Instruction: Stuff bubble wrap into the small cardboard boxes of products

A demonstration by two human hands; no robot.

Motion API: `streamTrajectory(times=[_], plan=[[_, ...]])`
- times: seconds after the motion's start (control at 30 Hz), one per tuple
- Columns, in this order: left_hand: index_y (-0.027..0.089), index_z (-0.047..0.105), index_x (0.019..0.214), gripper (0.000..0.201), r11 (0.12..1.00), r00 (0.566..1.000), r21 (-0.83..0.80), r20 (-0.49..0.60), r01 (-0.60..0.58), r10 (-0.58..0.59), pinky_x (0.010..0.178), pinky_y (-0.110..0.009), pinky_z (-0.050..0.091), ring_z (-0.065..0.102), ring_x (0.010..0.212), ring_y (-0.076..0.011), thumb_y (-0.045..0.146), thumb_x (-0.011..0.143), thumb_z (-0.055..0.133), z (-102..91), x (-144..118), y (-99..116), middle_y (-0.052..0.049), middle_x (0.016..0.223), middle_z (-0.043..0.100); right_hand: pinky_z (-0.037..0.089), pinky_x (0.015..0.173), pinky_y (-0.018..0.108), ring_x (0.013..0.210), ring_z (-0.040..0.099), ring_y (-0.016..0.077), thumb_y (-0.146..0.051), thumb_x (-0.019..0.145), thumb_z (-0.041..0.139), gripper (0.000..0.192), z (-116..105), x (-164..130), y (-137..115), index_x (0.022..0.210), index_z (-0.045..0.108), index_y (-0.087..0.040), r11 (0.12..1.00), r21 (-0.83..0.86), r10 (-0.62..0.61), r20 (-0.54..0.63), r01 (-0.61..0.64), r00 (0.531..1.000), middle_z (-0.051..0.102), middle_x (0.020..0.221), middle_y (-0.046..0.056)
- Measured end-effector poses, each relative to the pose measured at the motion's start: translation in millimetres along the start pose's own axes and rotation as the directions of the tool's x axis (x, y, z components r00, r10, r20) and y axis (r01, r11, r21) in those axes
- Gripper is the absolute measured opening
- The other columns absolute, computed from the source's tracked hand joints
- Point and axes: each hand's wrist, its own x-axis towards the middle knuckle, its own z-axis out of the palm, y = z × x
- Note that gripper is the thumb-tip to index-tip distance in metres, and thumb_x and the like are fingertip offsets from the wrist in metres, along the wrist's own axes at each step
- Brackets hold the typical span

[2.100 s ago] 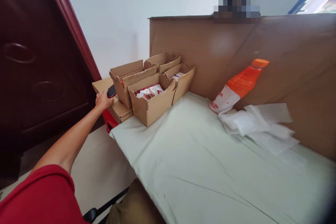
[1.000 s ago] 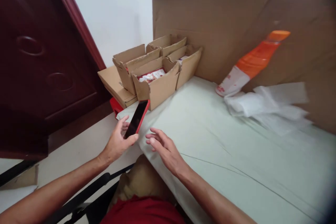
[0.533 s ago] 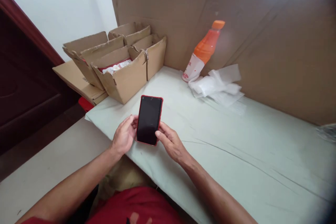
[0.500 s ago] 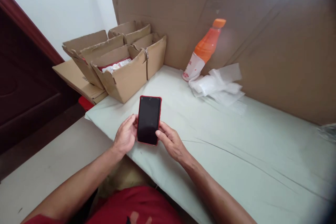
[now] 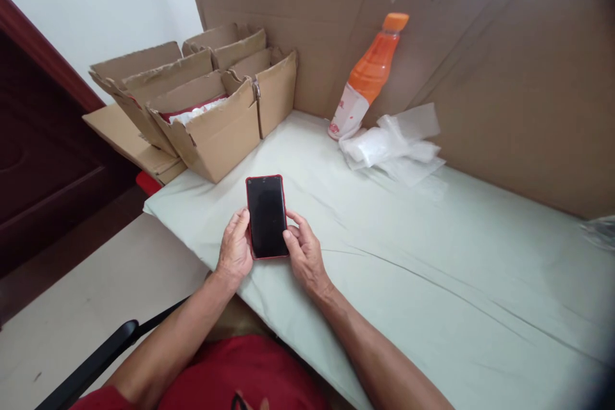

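Red-cased phone held in both my hands over the near left corner of the bench.

Going left to right: open cardboard boxes crowd the far left corner; my left hand grips the phone's left edge, fingers curled behind it, thumb along the side; the screen faces me, dark; my right hand clasps the right edge, thumb resting at the rim. Further right, an orange bottle leans on the cardboard wall beside clear plastic bags. To handle this well, I judge I should keep the lower corners cradled in my palms, leave one thumb free for the glass, and hold it above the cloth, not past the edge.
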Motion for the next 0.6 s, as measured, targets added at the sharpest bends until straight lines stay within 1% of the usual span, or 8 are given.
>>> streamTrajectory(times=[0.1,0.2,0.27,0.43,0.53,0.6], plan=[[0.020,0.068,0.094,0.034,1.000,1.000,0.006,0.005,-0.019,0.019,0.079,-0.026,0.054,0.070,0.085,-0.0157,0.044,0.074,0.083,3.1,-1.8,-0.8,0.001,0.093,0.076,0.035,0.059,0.028,0.060,0.039,0.0141,-0.047,0.099,0.047,0.043,-0.1,-0.2,-4.3,0.133,0.053,-0.021,0.999,-0.053,0.009,-0.053,-0.012,0.999,0.043,0.067,-0.005],[0.020,0.068,0.094,0.036,1.000,1.000,0.006,0.004,-0.025,0.025,0.078,-0.026,0.053,0.070,0.085,-0.0165,0.045,0.073,0.084,3.8,-3.9,-1.1,0.000,0.093,0.075,0.035,0.060,0.028,0.059,0.039,0.0141,-0.049,0.100,0.045,0.043,1.9,-0.3,-8.5,0.130,0.053,-0.019,0.995,-0.100,0.019,-0.099,-0.029,0.995,0.041,0.064,-0.006],[0.020,0.067,0.095,0.039,1.000,1.000,0.000,0.001,-0.024,0.024,0.077,-0.026,0.053,0.070,0.083,-0.0160,0.046,0.072,0.084,3.7,-4.6,-1.2,0.000,0.093,0.075,0.037,0.062,0.028,0.060,0.042,0.0143,-0.049,0.100,0.045,0.043,3.2,-0.8,-9.9,0.130,0.052,-0.019,0.992,-0.124,0.019,-0.103,-0.031,0.994,0.044,0.065,-0.006],[0.019,0.067,0.096,0.043,1.000,1.000,-0.020,0.011,-0.010,0.011,0.081,-0.028,0.054,0.070,0.082,-0.0156,0.047,0.069,0.086,3.3,-3.6,-1.7,0.001,0.089,0.074,0.042,0.064,0.029,0.066,0.052,0.0167,-0.051,0.101,0.042,0.049,1.3,-4.0,-9.1,0.135,0.048,-0.018,0.986,-0.164,-0.004,-0.062,-0.007,0.998,0.055,0.073,-0.002],[0.019,0.066,0.095,0.044,0.999,1.000,-0.038,0.019,0.004,-0.004,0.084,-0.030,0.055,0.071,0.084,-0.0171,0.047,0.069,0.086,2.9,-3.0,-2.1,0.000,0.089,0.075,0.048,0.073,0.032,0.078,0.059,0.0193,-0.053,0.103,0.039,0.049,-1.1,-5.5,-7.9,0.136,0.050,-0.018,0.988,-0.151,-0.009,-0.066,-0.001,0.998,0.062,0.083,0.001],[0.019,0.065,0.095,0.045,0.998,1.000,-0.053,0.024,0.021,-0.020,0.083,-0.032,0.056,0.072,0.085,-0.0190,0.049,0.069,0.086,2.5,-3.0,-2.1,0.000,0.086,0.075,0.049,0.079,0.033,0.082,0.061,0.0200,-0.054,0.103,0.038,0.049,-1.8,-5.9,-6.8,0.136,0.050,-0.019,0.989,-0.148,0.001,-0.066,-0.011,0.998,0.066,0.087,0.002]])
